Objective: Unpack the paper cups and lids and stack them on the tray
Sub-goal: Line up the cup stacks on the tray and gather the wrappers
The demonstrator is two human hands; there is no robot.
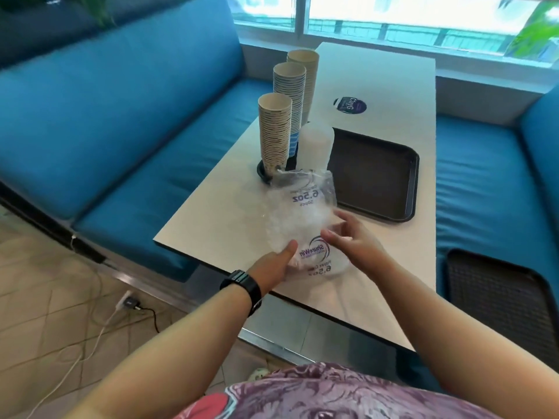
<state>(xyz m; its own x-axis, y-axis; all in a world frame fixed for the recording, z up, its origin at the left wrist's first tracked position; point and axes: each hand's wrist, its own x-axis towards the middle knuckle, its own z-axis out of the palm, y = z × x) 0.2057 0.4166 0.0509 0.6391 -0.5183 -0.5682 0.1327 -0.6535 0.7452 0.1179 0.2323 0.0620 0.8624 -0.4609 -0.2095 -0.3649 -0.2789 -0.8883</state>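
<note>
Open room at frame centre-right, blocked at centre-left

The dark tray (375,173) lies bare, reachable from the right over open surface (378,83); three tall cup stacks (275,134) and a lid stack (316,146) crowd its left edge, with a crumpled plastic bag (302,213) just below them.
</note>
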